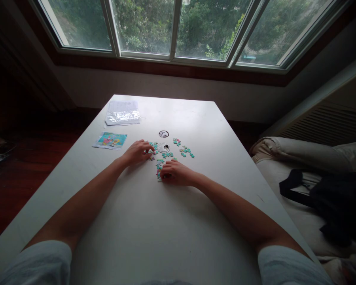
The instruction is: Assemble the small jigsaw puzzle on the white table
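My left hand [139, 151] reaches in over loose jigsaw puzzle pieces [153, 145], its fingers bent and the tips closed at a piece among them. A partly joined jigsaw puzzle [159, 166], a small block with a straight left edge, lies flat on the white table. My right hand [178, 173] has its curled fingers on this block and covers its right part. The right fingertips are partly hidden. More loose teal and pink pieces [186, 151] are scattered to the right of a round tin lid [163, 147] between the hands.
Beyond the lid is a second round, shiny object [163, 134]. A colourful picture sheet [110, 140] lies left of my left hand, with papers in a clear plastic sleeve [123, 113] behind it. Right of the table [195, 221], dark cloth with a strap [323, 194] rests on a pale seat.
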Available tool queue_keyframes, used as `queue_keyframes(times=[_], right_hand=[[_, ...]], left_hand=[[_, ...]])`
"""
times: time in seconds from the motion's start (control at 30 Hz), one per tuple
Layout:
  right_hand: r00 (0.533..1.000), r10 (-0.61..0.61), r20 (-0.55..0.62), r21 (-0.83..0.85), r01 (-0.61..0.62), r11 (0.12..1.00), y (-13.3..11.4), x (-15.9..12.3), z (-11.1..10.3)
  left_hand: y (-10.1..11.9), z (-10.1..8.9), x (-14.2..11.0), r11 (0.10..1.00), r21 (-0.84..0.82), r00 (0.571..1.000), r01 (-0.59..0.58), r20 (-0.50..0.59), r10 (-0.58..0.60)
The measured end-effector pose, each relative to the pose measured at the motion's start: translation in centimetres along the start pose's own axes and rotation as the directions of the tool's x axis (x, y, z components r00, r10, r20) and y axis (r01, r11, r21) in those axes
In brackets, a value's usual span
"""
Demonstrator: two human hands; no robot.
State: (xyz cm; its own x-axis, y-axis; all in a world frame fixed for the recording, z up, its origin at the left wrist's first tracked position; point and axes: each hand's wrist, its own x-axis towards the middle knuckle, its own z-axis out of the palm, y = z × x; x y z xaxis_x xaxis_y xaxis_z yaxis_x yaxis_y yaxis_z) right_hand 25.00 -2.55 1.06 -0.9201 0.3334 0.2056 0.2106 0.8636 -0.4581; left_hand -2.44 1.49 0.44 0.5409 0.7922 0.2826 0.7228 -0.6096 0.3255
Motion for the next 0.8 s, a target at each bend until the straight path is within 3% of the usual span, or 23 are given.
queue_keyframes(times=[0.33, 0.5, 0.57, 0.67, 0.8], right_hand=[[0.999, -0.008, -0.031, 0.006, 0.008, 1.0, 0.1, 0.1, 0.3], [0.985, 0.019, -0.174, 0.037, -0.013, 0.999, 0.5, 0.1, 0.2], [0.951, 0.093, -0.295, 0.056, -0.08, 0.995, 1.1, 0.0, 0.1], [0.863, 0.218, -0.456, 0.086, -0.202, 0.976, 2.4, -0.2, -0.1], [0.786, 0.342, -0.515, 0.137, -0.318, 0.938, 3.6, -0.6, -0.2]], left_hand=[[1.1, 0.5, 0.1, 0.999, 0.039, 0.999, 0.033, -0.022, -0.032], [1.4, 1.0, 0.1, 0.994, 0.07, 0.995, 0.084, -0.052, -0.08], [1.4, 1.1, 0.1, 0.993, 0.079, 0.996, 0.084, -0.044, -0.081], [1.5, 1.1, 0.1, 0.994, 0.069, 0.996, 0.088, -0.034, -0.085], [1.5, 1.1, 0.1, 0.994, 0.039, 0.994, 0.101, -0.036, -0.1]])
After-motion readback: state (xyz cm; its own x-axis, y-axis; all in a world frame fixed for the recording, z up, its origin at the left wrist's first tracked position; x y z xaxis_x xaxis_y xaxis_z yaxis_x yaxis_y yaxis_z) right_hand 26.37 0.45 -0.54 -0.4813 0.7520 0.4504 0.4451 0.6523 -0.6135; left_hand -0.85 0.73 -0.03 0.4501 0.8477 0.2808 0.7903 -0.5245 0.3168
